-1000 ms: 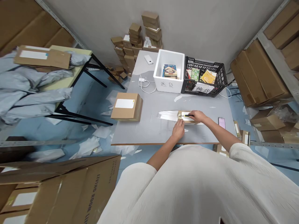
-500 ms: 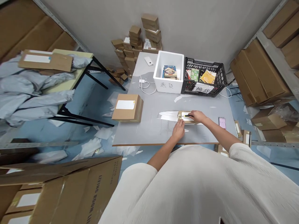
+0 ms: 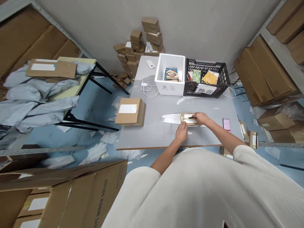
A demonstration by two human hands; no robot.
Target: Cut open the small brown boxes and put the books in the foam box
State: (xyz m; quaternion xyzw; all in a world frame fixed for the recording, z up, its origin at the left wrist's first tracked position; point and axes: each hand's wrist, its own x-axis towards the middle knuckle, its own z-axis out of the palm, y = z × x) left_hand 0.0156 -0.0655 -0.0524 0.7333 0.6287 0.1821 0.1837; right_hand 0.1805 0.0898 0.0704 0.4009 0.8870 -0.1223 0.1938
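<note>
A small cardboard box with a white label lies on the grey table in front of me. My right hand is closed around a thin dark tool with a yellow part, its tip over the taped left part of the box. My left hand rests against the near left edge of the box, fingers pointing away from me; whether it grips the box is hard to tell. Shiny clear film sticks out to the left of the box.
A larger labelled box stands at the table's left edge. Behind are a white foam bin and a black crate holding packets. A white phone and a pink-screened phone lie on the table. Grey parcels cover a side table.
The view has shifted slightly. Both hands stay at the box, and the tool is in nearly the same place over the tape.
</note>
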